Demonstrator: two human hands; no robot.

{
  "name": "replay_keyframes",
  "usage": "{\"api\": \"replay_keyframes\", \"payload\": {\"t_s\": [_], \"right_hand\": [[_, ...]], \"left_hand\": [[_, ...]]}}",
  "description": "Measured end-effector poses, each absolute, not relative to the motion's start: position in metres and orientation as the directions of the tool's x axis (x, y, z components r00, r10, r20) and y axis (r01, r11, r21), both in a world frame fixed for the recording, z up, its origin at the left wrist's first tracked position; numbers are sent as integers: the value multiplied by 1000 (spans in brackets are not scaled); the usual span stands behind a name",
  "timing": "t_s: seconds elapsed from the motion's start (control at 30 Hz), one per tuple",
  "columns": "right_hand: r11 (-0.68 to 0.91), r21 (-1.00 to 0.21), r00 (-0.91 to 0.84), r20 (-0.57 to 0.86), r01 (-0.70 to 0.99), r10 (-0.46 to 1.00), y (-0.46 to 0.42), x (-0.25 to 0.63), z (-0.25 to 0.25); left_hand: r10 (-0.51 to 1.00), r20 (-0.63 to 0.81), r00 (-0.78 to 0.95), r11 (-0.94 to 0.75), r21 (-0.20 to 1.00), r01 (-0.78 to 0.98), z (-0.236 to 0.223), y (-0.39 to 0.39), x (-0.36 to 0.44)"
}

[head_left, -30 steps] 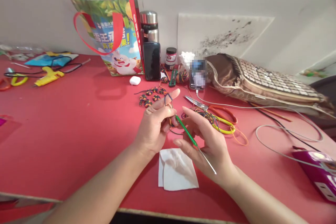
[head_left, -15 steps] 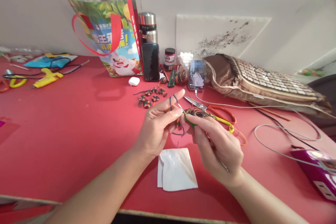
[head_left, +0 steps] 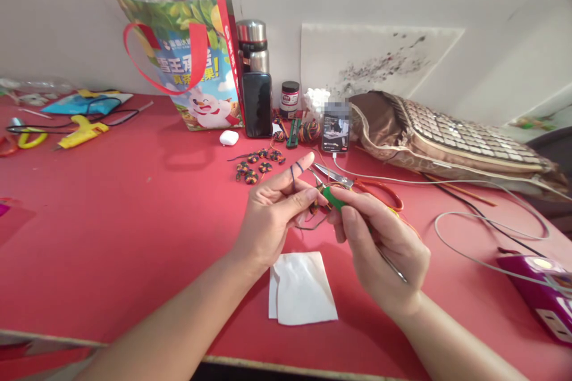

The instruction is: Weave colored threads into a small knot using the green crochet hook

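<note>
My left hand [head_left: 272,214] pinches a small multicoloured crocheted piece [head_left: 315,208] between thumb and fingers, with dark yarn [head_left: 295,168] wound over the outstretched index finger. My right hand [head_left: 379,244] is closed on a green-handled crochet hook [head_left: 334,197], its metal end sticking out past the palm and its tip at the piece. Both hands hover above the red table [head_left: 134,220], over a folded white paper [head_left: 300,289].
Several finished crocheted pieces [head_left: 258,165] lie behind the hands. Orange-handled scissors [head_left: 357,181], a phone [head_left: 336,128], a black phone [head_left: 257,104], a gift bag [head_left: 187,53], a flask [head_left: 252,47], a brown bag [head_left: 447,137], white cables [head_left: 469,214] and a yellow glue gun [head_left: 83,131] lie around.
My right hand has rolled over and shifted the hook up toward the left hand's fingertips. The left hand keeps its pinch and barely moves.
</note>
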State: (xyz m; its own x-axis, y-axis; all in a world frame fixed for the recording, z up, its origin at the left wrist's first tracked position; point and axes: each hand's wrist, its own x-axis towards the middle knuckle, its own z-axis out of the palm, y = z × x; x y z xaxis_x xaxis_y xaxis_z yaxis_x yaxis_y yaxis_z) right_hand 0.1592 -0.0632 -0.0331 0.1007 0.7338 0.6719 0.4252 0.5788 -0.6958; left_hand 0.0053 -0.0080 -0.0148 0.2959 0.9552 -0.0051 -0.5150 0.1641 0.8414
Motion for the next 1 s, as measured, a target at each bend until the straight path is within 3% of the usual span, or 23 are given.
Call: {"api": "replay_keyframes", "payload": {"t_s": [0.43,0.57,0.77,1.0], "right_hand": [[567,-706,107,661,425,743,-62,155,-44],[565,-771,128,618,295,776,-62,154,-42],[482,-873,190,462,-73,866,-58,159,-37],[402,-907,181,377,-125,908,-55,167,-36]], "left_hand": [[966,-47,256,196,776,-599,-12,-10,9],[959,-58,277,219,769,-601,-12,-9,7],[954,-58,293,229,774,-590,-9,-7,4],[954,-83,288,251,747,-616,-6,-4,2]]}}
